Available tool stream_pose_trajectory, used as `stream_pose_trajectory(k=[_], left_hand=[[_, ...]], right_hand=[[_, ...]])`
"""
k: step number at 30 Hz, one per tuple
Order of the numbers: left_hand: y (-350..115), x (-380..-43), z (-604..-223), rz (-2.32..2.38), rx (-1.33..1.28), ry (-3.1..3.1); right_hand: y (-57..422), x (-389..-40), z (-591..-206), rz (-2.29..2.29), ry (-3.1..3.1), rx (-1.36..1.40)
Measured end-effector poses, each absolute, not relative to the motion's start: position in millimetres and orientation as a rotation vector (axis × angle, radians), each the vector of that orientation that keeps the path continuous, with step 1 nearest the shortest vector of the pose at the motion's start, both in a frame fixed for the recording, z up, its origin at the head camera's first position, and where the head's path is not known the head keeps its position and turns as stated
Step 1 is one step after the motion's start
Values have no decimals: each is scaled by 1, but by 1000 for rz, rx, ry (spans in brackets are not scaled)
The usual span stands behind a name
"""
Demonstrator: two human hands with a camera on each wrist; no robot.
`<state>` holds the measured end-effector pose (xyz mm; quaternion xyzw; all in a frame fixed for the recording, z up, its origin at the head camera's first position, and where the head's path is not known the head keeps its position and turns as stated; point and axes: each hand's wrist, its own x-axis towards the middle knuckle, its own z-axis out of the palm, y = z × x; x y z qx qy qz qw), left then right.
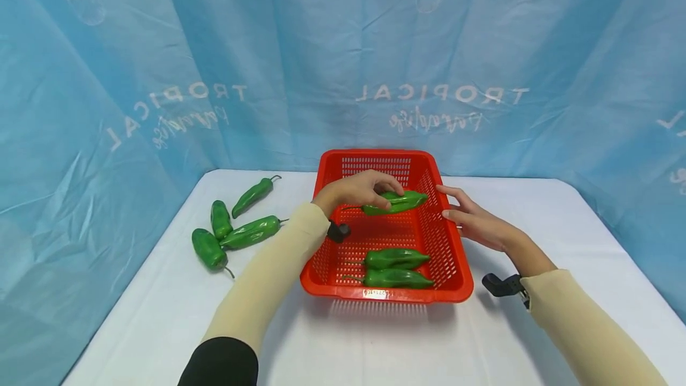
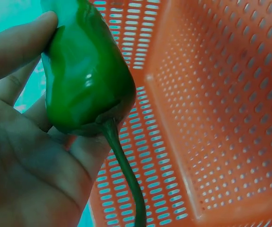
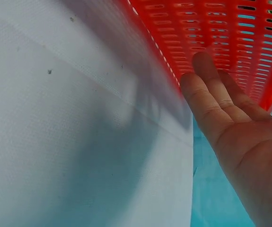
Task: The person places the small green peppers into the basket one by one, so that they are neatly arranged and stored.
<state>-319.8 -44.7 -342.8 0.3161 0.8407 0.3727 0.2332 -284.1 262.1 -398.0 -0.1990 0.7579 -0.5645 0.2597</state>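
My left hand (image 1: pixel 367 188) pinches a green pepper (image 1: pixel 404 201) between thumb and fingers inside the red plastic basket (image 1: pixel 387 295). In the left wrist view the pepper (image 2: pixel 86 75) hangs with its long stem toward the camera and the perforated basket wall (image 2: pixel 221 94) beside it. Two more green peppers (image 1: pixel 396 259) lie side by side on the basket floor near its front. My right hand (image 1: pixel 477 219) rests at the basket's right rim. From the right wrist, its fingers (image 3: pixel 211 101) extend along the outside of the slotted wall (image 3: pixel 211 33).
Several green peppers (image 1: pixel 252 233) lie on the white tabletop (image 1: pixel 161 314) left of the basket. A blue printed curtain (image 1: pixel 343 46) hangs behind the table and along both sides. My left forearm crosses in front of the basket's left edge.
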Motion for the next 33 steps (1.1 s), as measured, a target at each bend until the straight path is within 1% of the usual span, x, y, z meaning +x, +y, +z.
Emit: stream_pose_trajectory(k=[7, 12, 23, 33], left_hand=[[-44, -327, -348, 992, 812, 2311], [-44, -332, -350, 943, 832, 2302], [-36, -330, -363, 888, 808, 2266], [-35, -326, -364, 891, 767, 2277]], right_hand=[[261, -282, -395, -1516, 2074, -526], [264, -283, -396, -1515, 2097, -530], [263, -284, -397, -1505, 2093, -544], [261, -286, -398, -1519, 2078, -544]])
